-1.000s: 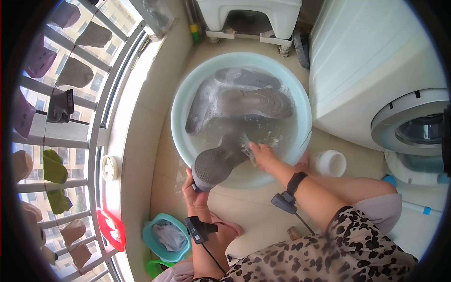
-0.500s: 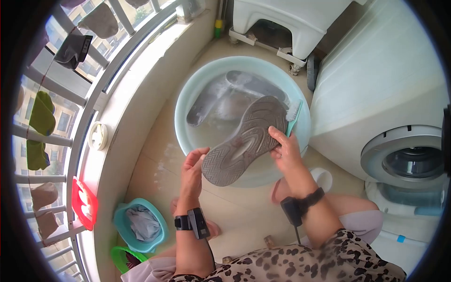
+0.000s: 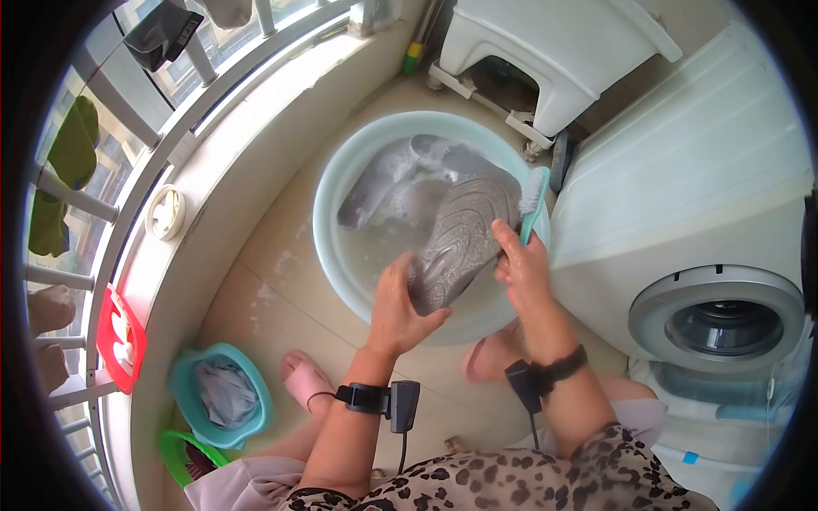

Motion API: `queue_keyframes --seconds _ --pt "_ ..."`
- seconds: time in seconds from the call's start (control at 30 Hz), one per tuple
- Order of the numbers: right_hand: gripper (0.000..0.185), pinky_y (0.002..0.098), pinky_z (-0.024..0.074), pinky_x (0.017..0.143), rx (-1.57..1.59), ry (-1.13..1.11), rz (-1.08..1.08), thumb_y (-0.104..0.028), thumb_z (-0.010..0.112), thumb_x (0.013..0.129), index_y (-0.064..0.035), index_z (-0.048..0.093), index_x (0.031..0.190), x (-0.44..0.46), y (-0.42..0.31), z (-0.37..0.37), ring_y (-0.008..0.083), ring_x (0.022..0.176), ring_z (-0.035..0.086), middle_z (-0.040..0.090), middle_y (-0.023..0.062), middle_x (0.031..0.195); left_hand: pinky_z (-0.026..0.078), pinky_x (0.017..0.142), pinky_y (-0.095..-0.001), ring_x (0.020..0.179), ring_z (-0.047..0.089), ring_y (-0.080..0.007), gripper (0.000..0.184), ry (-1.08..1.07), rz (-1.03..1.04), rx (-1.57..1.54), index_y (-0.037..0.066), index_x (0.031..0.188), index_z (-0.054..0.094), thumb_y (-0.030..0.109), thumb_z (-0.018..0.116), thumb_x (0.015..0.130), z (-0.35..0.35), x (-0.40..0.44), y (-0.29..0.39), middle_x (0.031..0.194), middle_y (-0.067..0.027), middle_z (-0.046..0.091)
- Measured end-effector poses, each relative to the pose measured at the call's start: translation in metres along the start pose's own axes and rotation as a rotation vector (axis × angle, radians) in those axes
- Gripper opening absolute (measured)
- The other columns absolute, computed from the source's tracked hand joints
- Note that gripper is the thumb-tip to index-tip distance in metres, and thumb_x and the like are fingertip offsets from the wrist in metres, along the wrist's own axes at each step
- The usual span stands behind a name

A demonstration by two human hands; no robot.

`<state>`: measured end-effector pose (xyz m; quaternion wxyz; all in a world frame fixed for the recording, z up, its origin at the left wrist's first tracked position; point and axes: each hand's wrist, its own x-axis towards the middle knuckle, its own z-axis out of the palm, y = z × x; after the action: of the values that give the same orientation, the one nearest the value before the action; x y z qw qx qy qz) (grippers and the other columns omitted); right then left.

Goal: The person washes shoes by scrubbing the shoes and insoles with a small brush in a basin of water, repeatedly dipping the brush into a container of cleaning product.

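Observation:
A grey, ridged shoe sole (image 3: 467, 230) is tilted over the pale blue basin (image 3: 331, 255). My left hand (image 3: 399, 311) is closed on the sole's near left end, fingers at its edge and partly hidden, thumb stretched to the right. In my right hand (image 3: 521, 268) is the turquoise handle of a scrubbing brush (image 3: 534, 200), its white bristles turned toward the sole's right edge. Behind the sole, grey shoe pieces (image 3: 368, 187) lie in cloudy, sudsy water; the sole covers part of them.
A turquoise tub (image 3: 264, 417) with light cloth stands lower left, beside a green basket (image 3: 173, 451). The washing machine (image 3: 588, 230) is at right, a white sink stand (image 3: 545, 51) behind. A railing (image 3: 200, 60) with hanging socks runs along the left ledge.
My left hand has moved right and taken a fuller hold of the sole's near end. The sole is tilted differently, and my right thumb has come off its face. The whole view has shifted slightly.

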<state>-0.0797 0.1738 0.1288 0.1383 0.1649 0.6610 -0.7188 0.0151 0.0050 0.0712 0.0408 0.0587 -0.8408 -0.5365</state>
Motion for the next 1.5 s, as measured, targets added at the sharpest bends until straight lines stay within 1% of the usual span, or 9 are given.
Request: queue_keyframes --seconds 0.13,0.33,0.37,0.47,0.8,1.03,1.13,1.27,1.5 --pt "0.048 0.0192 0.0228 0.038 -0.024 -0.101 0.024 -0.045 0.046 0.095 -0.0026 0.046 0.117 0.006 -0.001 -0.009 0.003 0.044 0.027 0.057 0.0071 0.091 0.041 0.094 -0.0374 0.111 0.05 -0.0279 0.069 -0.12 -0.469 -0.937 -0.002 0.132 0.036 0.028 0.064 0.077 0.009 -0.003 -0.031 0.123 -0.0168 0.049" --pt "0.036 0.0224 0.0358 0.043 -0.322 -0.112 -0.098 -0.026 0.055 0.092 -0.0033 0.056 0.119 -0.002 0.029 -0.019 0.0087 0.05 0.046 0.066 0.0123 0.089 0.046 0.087 -0.038 0.104 0.056 -0.0245 0.058 -0.108 -0.596 -1.292 -0.001 0.129 0.043 0.035 0.053 0.085 0.006 -0.004 -0.035 0.116 -0.0128 0.055" --pt "0.034 0.0256 0.0393 0.047 -0.468 -0.203 -0.404 -0.023 0.055 0.092 -0.0038 0.057 0.119 -0.005 0.036 -0.014 0.013 0.054 0.051 0.066 0.0122 0.086 0.047 0.086 -0.0379 0.102 0.057 -0.0244 0.057 -0.118 -0.614 -1.336 -0.001 0.128 0.044 0.036 0.053 0.085 0.005 -0.003 -0.036 0.114 -0.0126 0.056" --pt "0.031 0.0352 0.0475 0.056 -0.809 -0.437 -0.971 -0.017 0.057 0.089 -0.0059 0.059 0.118 -0.007 0.048 0.006 0.0253 0.067 0.062 0.066 0.012 0.079 0.05 0.078 -0.0373 0.093 0.06 -0.024 0.055 -0.169 -0.692 -1.203 0.0 0.125 0.047 0.037 0.054 0.085 -0.011 0.0 -0.037 0.109 -0.0124 0.059" --pt "0.022 0.0446 0.0495 0.075 -1.53 -0.263 -0.35 -0.022 0.057 0.085 -0.0083 0.068 0.099 0.112 0.132 -0.013 0.0352 0.086 0.063 0.067 0.0156 0.085 0.053 0.058 -0.0474 0.082 0.063 -0.0347 0.065 -0.293 -0.876 -0.616 -0.003 0.119 0.055 0.05 0.053 0.08 -0.017 0.018 -0.027 0.103 -0.0196 0.06" --pt "0.028 0.0367 0.0492 0.079 -0.726 -0.267 -0.212 -0.022 0.056 0.087 -0.0062 0.066 0.108 0.067 0.088 -0.026 0.0353 0.09 0.063 0.066 0.0194 0.098 0.048 0.067 -0.0313 0.076 0.062 -0.0213 0.05 -0.279 -0.578 -0.178 -0.004 0.102 0.066 0.041 0.058 0.081 -0.011 0.038 -0.025 0.087 -0.0153 0.067" --pt "0.028 0.0389 0.0501 0.073 -0.724 -0.45 -0.528 -0.02 0.055 0.089 -0.0063 0.064 0.111 0.009 0.083 0.001 0.0372 0.082 0.063 0.065 0.0212 0.088 0.048 0.069 -0.0325 0.077 0.062 -0.0233 0.047 -0.267 -0.484 -0.074 -0.001 0.102 0.066 0.04 0.055 0.082 -0.005 0.039 -0.031 0.085 -0.0161 0.066" --pt "0.019 0.0495 0.047 0.06 -1.128 -0.096 -0.521 -0.016 0.05 0.09 -0.0044 0.063 0.097 0.078 0.118 -0.033 0.0403 0.069 0.061 0.062 0.0211 0.075 0.047 0.073 -0.0355 0.077 0.063 -0.0304 0.046 -0.199 -0.458 -0.036 0.0 0.097 0.066 0.041 0.051 0.082 0.006 0.031 -0.039 0.082 -0.0202 0.065" --pt "0.016 0.0484 0.0478 0.062 -0.803 -0.344 -0.726 -0.012 0.054 0.087 -0.0049 0.063 0.098 0.015 0.115 -0.002 0.0402 0.074 0.061 0.062 0.0215 0.075 0.047 0.077 -0.0325 0.083 0.06 -0.0213 0.047 -0.222 -0.529 -0.05 -0.004 0.102 0.065 0.038 0.054 0.085 0.012 0.032 -0.048 0.084 -0.0164 0.066"
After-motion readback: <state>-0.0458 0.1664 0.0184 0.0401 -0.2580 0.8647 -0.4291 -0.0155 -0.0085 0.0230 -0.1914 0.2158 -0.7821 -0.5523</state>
